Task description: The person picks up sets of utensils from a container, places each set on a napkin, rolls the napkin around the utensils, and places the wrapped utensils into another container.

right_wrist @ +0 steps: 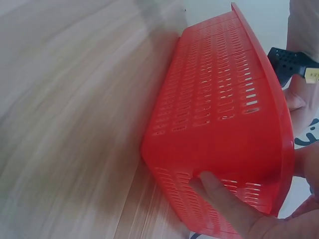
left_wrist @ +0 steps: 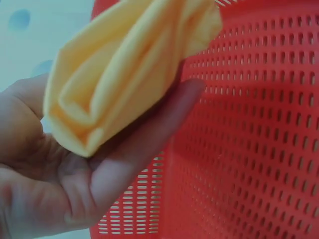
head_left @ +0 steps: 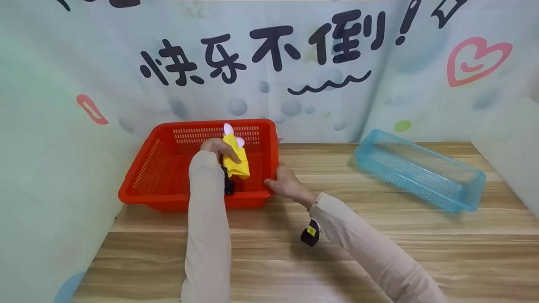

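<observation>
Over the inside of a red plastic basket (head_left: 168, 168), my left hand (head_left: 221, 148) holds a folded yellow cloth (head_left: 236, 163). Two pale, rounded pieces (head_left: 228, 129) stick out from its far end. In the left wrist view the soft yellow folds (left_wrist: 119, 74) lie against the fingers (left_wrist: 149, 144). My right hand (head_left: 287, 182) grips the basket's right side near the front corner. The right wrist view shows one digit (right_wrist: 224, 199) pressed on the slotted outer wall (right_wrist: 209, 134), with the rest of the hand at the rim.
A light blue mesh basket (head_left: 421, 172) stands at the right on the wood-grain table (head_left: 269, 261). Behind the table hangs a printed cloth backdrop (head_left: 261, 101). A black wrist device (head_left: 310, 234) hangs below the right sleeve.
</observation>
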Motion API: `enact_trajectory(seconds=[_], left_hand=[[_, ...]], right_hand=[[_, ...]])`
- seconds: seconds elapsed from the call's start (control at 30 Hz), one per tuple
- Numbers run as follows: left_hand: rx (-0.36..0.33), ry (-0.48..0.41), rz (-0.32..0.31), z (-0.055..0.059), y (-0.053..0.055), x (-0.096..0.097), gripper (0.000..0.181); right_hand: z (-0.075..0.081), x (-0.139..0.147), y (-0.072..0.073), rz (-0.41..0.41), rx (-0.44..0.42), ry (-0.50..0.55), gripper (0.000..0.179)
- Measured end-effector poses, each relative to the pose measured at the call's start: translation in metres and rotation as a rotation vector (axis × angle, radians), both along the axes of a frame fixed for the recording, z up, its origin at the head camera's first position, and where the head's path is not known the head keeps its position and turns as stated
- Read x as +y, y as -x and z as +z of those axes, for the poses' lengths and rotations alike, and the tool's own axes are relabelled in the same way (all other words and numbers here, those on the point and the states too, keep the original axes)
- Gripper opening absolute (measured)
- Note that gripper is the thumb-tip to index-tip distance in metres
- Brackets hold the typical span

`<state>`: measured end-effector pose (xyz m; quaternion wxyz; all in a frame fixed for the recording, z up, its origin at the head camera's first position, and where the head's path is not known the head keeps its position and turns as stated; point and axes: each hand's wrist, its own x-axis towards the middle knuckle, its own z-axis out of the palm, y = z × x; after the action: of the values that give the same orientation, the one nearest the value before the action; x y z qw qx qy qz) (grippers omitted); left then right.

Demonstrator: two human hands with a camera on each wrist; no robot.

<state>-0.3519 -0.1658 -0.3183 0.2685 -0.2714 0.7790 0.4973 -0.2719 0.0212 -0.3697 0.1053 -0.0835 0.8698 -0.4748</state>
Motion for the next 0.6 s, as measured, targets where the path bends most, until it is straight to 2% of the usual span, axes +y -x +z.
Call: enact_trajectory(seconds=[0.1,0.17,0.23,0.33,0.47,0.6], left_hand=[[-0.02,0.033,-0.067,-0.004,0.0,0.001,0.062],[-0.026,0.08,-0.136,-0.006,0.001,0.002,0.06],[-0.022,0.099,-0.141,-0.008,0.001,0.004,0.059],[-0.051,0.122,-0.171,-0.012,0.002,0.006,0.057],[-0.029,0.115,-0.129,-0.018,0.003,0.009,0.048],[0.034,0.146,-0.102,-0.024,-0.002,0.013,0.038]], right_hand=[[-0.001,-0.001,-0.002,0.002,0.022,-0.016,0.035],[-0.001,-0.001,-0.003,0.006,0.033,-0.02,0.035],[-0.001,-0.002,-0.003,0.01,0.022,-0.014,0.036],[-0.001,-0.002,-0.004,0.015,0.009,-0.009,0.036],[-0.001,-0.002,-0.006,0.021,0.018,-0.02,0.036],[-0.001,-0.003,-0.008,0.03,0.014,-0.012,0.039]])
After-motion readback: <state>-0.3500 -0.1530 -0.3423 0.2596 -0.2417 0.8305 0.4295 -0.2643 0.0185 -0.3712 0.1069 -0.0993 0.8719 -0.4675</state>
